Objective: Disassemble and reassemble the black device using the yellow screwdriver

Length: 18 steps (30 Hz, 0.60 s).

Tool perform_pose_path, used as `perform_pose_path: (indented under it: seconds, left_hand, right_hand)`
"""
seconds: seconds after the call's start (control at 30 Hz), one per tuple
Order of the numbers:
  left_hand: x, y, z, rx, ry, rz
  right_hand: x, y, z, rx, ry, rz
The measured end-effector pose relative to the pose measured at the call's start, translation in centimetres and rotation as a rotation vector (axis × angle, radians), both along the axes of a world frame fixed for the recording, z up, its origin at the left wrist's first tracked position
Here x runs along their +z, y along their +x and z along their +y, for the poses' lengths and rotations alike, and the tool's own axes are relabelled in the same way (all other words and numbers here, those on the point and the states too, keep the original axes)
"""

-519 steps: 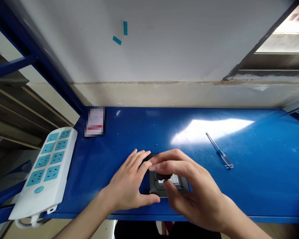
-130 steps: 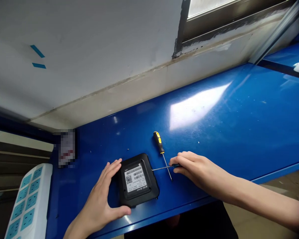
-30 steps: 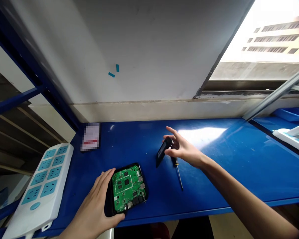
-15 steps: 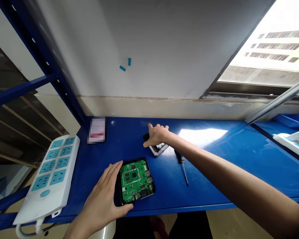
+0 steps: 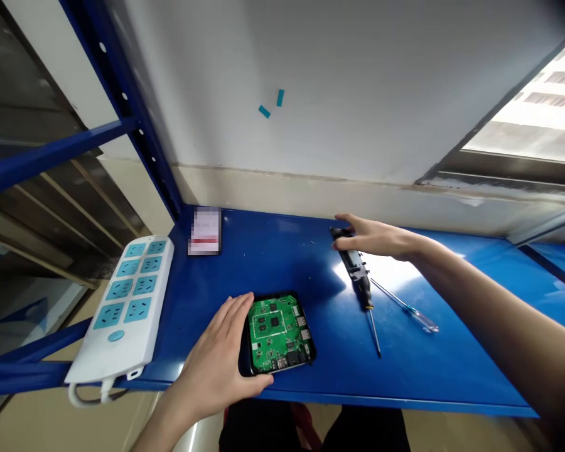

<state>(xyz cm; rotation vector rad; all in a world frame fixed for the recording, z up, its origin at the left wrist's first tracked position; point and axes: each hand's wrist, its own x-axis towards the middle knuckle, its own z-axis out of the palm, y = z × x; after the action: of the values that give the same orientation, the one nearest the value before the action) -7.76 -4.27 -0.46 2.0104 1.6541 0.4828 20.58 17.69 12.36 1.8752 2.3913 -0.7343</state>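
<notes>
My left hand (image 5: pixel 219 358) grips an open black set-top box along its left side, fingers at the far left corner and thumb at the front edge. A green circuit board (image 5: pixel 275 333) lies face up inside the box, with metal ports along its right edge. Farther back and to the right, my right hand (image 5: pixel 365 235) has a black plastic cover (image 5: pixel 355 267) pinched between thumb and fingers, tilted nearly on edge. Just below the cover lies a black-handled screwdriver (image 5: pixel 367 301), its shaft pointing toward the front edge. A clear-handled screwdriver (image 5: pixel 421 319) rests to its right.
A white power strip (image 5: pixel 141 351) with blue sockets stands at the left end of the blue table (image 5: pixel 437 367). By the wall lies a dark-edged card or device with a blurred face (image 5: pixel 206 232). A tiny dark bit (image 5: pixel 312 242), perhaps a screw, is near the back.
My right hand has moved right with the cover, which has gone from lying low to tilted on edge. The clear-handled screwdriver now shows. My left hand keeps its hold; the view has shifted.
</notes>
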Motion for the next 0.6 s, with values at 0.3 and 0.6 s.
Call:
perform_pose_path:
  seconds: [0.3,0.6]
  left_hand:
    - [0.2,0.1,-0.2,-0.012,-0.011,0.038]
    - [-0.6,-0.1,-0.2,-0.005,0.031,0.052]
  right_hand:
    - [-1.7,1.8,-1.0,0.069,0.061,0.027]
    - [-4.8,-2.4,-2.3,0.453,0.093,-0.169]
